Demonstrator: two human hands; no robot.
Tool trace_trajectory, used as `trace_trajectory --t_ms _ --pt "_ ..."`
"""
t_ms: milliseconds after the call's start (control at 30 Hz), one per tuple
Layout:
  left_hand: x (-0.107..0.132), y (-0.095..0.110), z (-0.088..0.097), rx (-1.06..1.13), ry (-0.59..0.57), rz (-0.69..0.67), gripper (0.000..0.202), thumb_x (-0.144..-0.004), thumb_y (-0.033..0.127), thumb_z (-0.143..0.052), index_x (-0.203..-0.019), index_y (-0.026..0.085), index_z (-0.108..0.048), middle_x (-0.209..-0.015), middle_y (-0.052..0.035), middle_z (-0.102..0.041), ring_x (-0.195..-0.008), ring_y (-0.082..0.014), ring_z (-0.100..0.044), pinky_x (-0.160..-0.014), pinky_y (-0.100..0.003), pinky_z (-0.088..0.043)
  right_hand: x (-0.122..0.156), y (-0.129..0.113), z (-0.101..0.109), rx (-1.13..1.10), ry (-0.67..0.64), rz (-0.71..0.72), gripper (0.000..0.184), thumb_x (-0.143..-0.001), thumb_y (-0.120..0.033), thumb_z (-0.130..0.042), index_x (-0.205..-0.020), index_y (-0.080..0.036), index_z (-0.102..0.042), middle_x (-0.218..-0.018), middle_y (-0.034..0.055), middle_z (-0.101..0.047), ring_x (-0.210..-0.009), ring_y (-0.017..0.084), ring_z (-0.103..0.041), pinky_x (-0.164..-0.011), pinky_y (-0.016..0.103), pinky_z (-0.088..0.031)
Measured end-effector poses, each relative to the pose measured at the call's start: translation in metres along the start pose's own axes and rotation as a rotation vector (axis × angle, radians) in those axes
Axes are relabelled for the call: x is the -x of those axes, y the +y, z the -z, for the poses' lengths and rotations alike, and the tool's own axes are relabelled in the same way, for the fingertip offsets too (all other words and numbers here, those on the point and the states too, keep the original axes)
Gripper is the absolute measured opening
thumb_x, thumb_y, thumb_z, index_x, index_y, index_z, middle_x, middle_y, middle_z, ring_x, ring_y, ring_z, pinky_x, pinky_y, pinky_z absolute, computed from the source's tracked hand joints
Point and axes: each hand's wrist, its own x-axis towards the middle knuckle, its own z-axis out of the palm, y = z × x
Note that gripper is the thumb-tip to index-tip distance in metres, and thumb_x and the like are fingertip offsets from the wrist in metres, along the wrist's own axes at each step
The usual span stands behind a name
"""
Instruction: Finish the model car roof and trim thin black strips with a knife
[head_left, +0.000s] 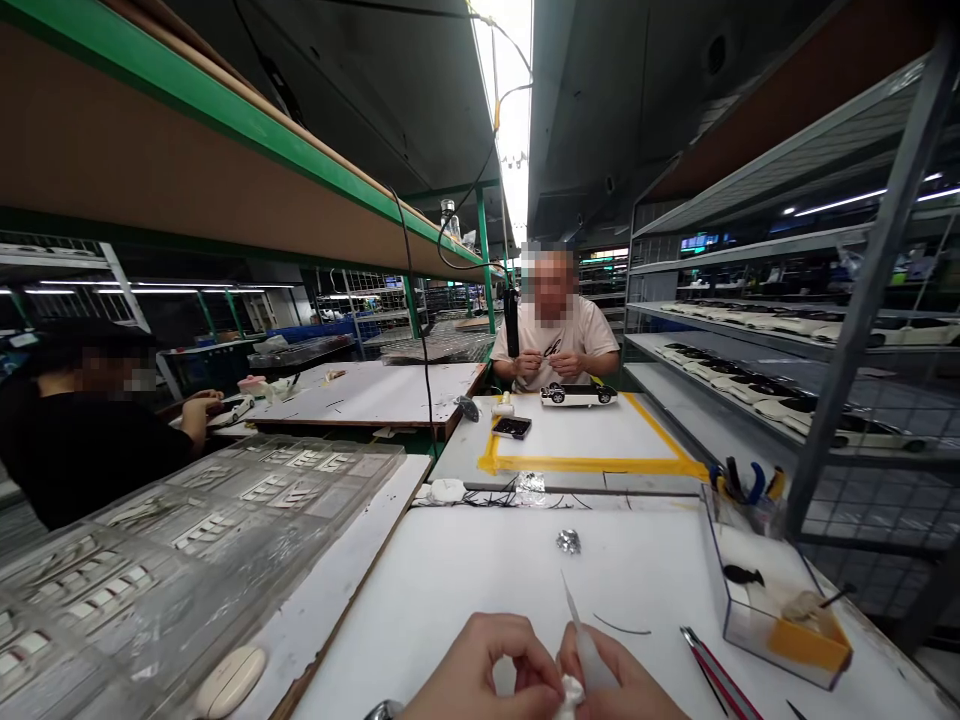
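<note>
Both hands meet at the near edge of the white table (480,580). The left hand (480,675) is closed, its thumb and fingers pinching a small white piece (570,695) held between the two hands. The right hand (622,680) is also closed, around a thin white pointed tool (581,635) whose tip points up and away from the person. Just to the right of the right hand lie red tweezers (716,672), and further right stands a clear plastic box (772,610). Beyond the hands lies a small crumpled foil piece (568,541). Far across, another person (555,340) sits behind a model car (577,394).
</note>
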Motion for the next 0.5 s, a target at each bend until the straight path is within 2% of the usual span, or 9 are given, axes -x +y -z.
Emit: trace_trajectory --t_ms 100,233,367,500 --pt "0.0 0.0022 -0.0004 -0.006 0.018 -0.025 0.013 -0.064 0.008 -0.058 -0.07 0.016 -0.067 -0.069 0.0007 -0.057 -0.073 -0.0152 -0.055 -0.079 -0.026 -0.04 0.0009 -0.0008 0.0012 -0.037 -0.034 0.022 0.032 -0.046 -0.017 -0.067 -0.068 -0.017 -0.045 -0.061 -0.0035 -0.052 -0.053 0.008 -0.041 -0.056 0.021 -0.025" --pt "-0.0005 0.0048 -0.0008 0.028 0.017 -0.064 0.017 -0.061 0.002 -0.055 -0.067 0.016 -0.064 -0.068 0.0008 -0.057 -0.069 -0.014 -0.054 -0.072 -0.024 -0.04 0.0013 -0.0031 -0.0007 -0.083 -0.088 0.104 0.027 -0.047 -0.015 -0.062 -0.068 -0.017 -0.046 -0.061 -0.0035 -0.051 -0.059 0.011 -0.049 -0.053 0.021 -0.024" --pt "0.0003 0.0043 0.0001 0.069 -0.027 -0.161 0.016 -0.062 0.003 -0.062 -0.066 0.016 -0.069 -0.07 -0.0001 -0.056 -0.072 -0.015 -0.056 -0.074 -0.026 -0.041 0.0021 -0.0041 0.0026 -0.048 -0.107 0.134 0.024 -0.05 -0.014 -0.06 -0.07 -0.017 -0.048 -0.066 -0.0021 -0.054 -0.066 0.013 -0.053 -0.057 0.023 -0.03" --pt "0.0014 0.0026 0.0014 0.123 -0.042 -0.185 0.015 -0.064 0.007 -0.068 -0.07 0.02 -0.073 -0.073 -0.0007 -0.053 -0.075 -0.0156 -0.056 -0.075 -0.027 -0.041 0.0031 -0.004 0.0088 -0.005 -0.064 0.087 0.025 -0.051 -0.016 -0.062 -0.072 -0.016 -0.048 -0.065 -0.0026 -0.054 -0.06 0.011 -0.049 -0.056 0.023 -0.028"
